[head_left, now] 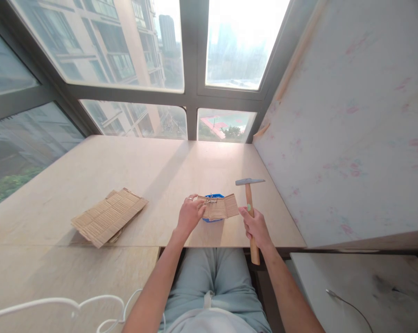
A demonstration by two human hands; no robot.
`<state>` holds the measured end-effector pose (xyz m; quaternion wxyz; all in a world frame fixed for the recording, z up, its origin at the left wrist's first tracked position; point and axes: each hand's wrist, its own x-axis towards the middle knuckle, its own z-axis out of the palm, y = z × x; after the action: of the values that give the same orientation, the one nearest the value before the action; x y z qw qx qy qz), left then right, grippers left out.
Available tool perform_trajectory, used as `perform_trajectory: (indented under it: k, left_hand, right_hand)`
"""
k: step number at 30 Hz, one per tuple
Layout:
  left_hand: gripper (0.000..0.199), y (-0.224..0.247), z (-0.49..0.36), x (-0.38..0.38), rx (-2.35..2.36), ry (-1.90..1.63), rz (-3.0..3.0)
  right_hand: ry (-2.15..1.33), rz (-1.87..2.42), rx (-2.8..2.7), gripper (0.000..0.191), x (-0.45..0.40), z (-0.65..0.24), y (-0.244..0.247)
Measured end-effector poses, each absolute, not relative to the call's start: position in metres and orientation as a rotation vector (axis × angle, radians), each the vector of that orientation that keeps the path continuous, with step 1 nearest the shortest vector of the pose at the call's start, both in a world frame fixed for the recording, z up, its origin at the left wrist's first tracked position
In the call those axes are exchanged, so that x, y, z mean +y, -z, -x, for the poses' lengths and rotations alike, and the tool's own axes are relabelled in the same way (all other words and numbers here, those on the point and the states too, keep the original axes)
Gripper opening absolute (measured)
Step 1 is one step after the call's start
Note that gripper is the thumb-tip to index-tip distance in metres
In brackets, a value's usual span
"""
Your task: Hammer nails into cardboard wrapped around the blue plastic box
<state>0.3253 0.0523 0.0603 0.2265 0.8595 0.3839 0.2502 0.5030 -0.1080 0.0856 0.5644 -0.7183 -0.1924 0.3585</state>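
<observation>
- Head view: pale beige smooth worktop (153, 169) runs up to the window, sunlit, with a frame shadow slanting across it.
- Right hand (258, 230): wrapped round the light wooden handle of a grey-headed hammer (249, 200). Head up, handle end past the worktop's near edge.
- Left hand (191, 213): fingers bent at the left end of the small tan corrugated cardboard piece (218, 210). Can't tell whether it's pinching anything.
- Cardboard piece sits over a blue plastic tray (212, 221), front middle of the worktop, between the hands. Thin grey metal nails (211, 200) lie on its left part.
- Tan corrugated cardboard stack (110, 217): left on the worktop, askew, well apart from the hands.
- Room: dark grey window frame (191, 69), multi-pane; pale apartment block outside left, hazy towers beyond.
- Right: white wall with faded pink flowers (361, 115), tan peeling strip (262, 130) by the window corner.
- Lower left: looped white cable (49, 301). Lower right: thin grey cable (351, 305) on a lower pale grey surface (316, 282).
- Person's light blue-grey trousers (219, 270) show below the worktop edge.
</observation>
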Motion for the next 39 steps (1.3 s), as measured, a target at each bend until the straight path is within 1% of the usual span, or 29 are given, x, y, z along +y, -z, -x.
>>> perform_trajectory:
  k: [4, 9, 16, 24, 32, 39]
  left_hand:
    - [0.019, -0.058, -0.326, 0.051, 1.043, -0.678, -2.327]
    - [0.024, -0.049, -0.324, 0.046, 1.063, -0.774, -2.216]
    - [0.019, -0.047, -0.322, 0.045, 1.057, -0.779, -2.138]
    - [0.016, -0.057, -0.322, 0.049, 1.109, -0.779, -1.946]
    - [0.031, -0.060, -0.321, 0.054, 1.083, -0.763, -1.710]
    - [0.034, -0.063, -0.328, 0.055, 1.041, -0.783, -1.675]
  right_hand:
    - [-0.828, 1.734, -0.482, 0.043, -0.095, -0.505, -0.076]
    - [-0.837, 1.738, -0.467, 0.035, -0.088, -0.504, -0.065]
    - [-0.853, 1.704, -0.440, 0.028, -0.083, -0.501, -0.067]
    - [-0.879, 1.611, -0.414, 0.028, -0.081, -0.500, -0.077]
    - [-0.902, 1.558, -0.396, 0.032, -0.081, -0.502, -0.090]
    - [-0.878, 1.543, -0.390, 0.034, -0.081, -0.506, -0.097]
